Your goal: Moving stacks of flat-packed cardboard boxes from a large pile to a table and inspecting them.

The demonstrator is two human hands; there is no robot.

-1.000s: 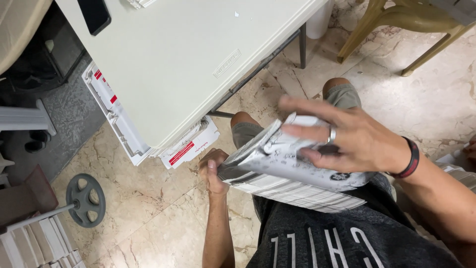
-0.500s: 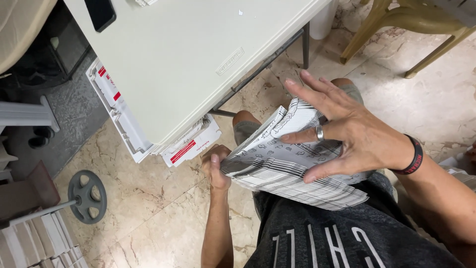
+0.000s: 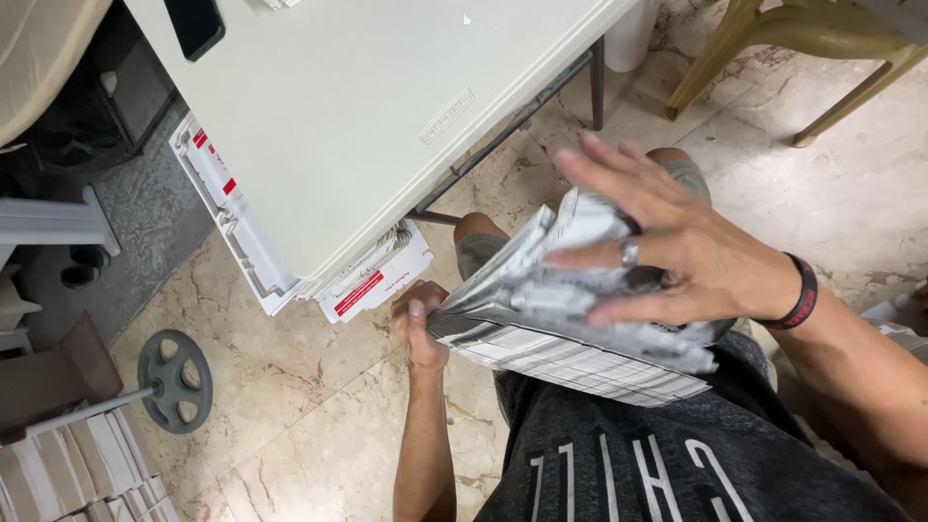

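Two hands work a thick stack of printed papers (image 3: 570, 333) over the lap, just below the corner of a pale folding table (image 3: 387, 106).

Nearest, the stack lies across the person's knees, below and right of the table's near corner. The left hand (image 3: 418, 324) pinches the stack's left edge, fingers curled shut around it, just under that corner. The right hand (image 3: 677, 251), with a ring and a dark wristband, lies spread on top of the stack, fingers splayed, bending the upper sheets up. White flat boxes with red marks (image 3: 290, 261) poke out from beneath the table's edge. Left of the table, a grey weight plate on a bar (image 3: 174, 379) rests on the marble floor; beyond it, a tan plastic chair (image 3: 812, 48) stands.
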